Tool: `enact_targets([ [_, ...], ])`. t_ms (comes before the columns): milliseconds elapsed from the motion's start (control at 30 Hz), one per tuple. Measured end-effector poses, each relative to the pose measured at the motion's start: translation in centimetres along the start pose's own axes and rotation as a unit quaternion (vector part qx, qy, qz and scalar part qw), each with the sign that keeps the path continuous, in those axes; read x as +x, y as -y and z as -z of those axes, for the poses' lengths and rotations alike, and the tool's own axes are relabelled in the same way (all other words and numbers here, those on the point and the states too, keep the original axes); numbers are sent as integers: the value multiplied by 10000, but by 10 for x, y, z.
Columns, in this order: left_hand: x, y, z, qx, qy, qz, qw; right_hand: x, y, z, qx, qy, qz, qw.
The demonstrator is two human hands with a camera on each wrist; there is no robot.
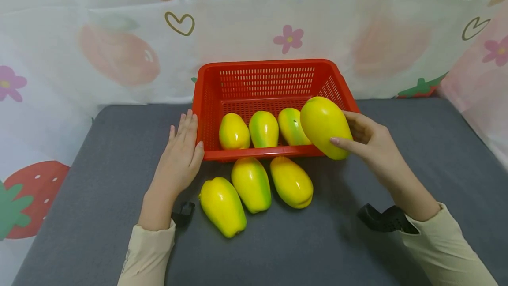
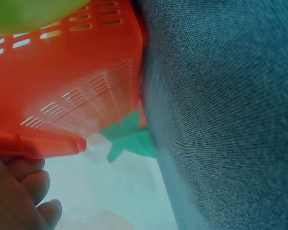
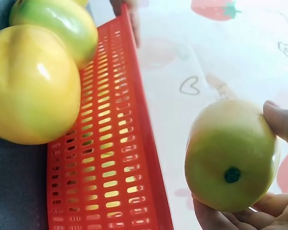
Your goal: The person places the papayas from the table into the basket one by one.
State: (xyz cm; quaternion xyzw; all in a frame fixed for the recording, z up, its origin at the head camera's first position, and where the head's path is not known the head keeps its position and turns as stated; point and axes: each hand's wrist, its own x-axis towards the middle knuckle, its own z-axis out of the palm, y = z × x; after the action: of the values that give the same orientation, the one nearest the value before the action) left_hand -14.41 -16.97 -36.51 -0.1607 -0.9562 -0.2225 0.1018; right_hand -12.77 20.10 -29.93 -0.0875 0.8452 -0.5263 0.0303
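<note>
My right hand point(image 1: 371, 142) grips a yellow-green papaya point(image 1: 325, 127), thumb on the near side, above the front right corner of the red basket point(image 1: 262, 152). In the right wrist view that papaya point(image 3: 233, 158) shows a dark green spot at its end, with thumb and fingers around it. My left hand point(image 1: 176, 160) lies with straight fingers along the basket's left side, fingertips near the rim. Inside the basket three papayas point(image 1: 263, 129) sit in a row along the front wall. Three more papayas point(image 1: 251, 184) lie on the grey cloth before the basket.
The grey cloth-covered table point(image 1: 293, 250) ends at the back against a white printed sheet point(image 1: 246, 25) with fruit, hearts and flowers. Black wrist mounts point(image 1: 382, 219) show by both cuffs. The basket stands near the table's back edge.
</note>
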Motion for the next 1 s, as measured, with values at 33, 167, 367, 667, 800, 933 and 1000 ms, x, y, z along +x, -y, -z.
enact_targets([
  [33,0,0,0,1,2,0,10000,2,0,0,58,-3,-18,10000],
  [167,0,1,0,7,2,-1,10000,12,1,1,178,21,-112,9998],
  [367,-1,1,-1,-57,-22,-22,10000,27,-1,2,86,-38,-487,9988],
  [667,-1,1,0,-65,2,6,10000,49,-7,2,-115,21,-718,9973],
  [800,-1,1,0,-50,1,0,10000,57,-10,0,-200,-33,-813,9965],
  [933,-1,1,0,-30,-10,-8,10000,63,-11,0,-423,-58,-918,9949],
  [1000,-1,1,-1,-28,-9,-7,10000,65,-11,-1,-551,-40,-960,9938],
])
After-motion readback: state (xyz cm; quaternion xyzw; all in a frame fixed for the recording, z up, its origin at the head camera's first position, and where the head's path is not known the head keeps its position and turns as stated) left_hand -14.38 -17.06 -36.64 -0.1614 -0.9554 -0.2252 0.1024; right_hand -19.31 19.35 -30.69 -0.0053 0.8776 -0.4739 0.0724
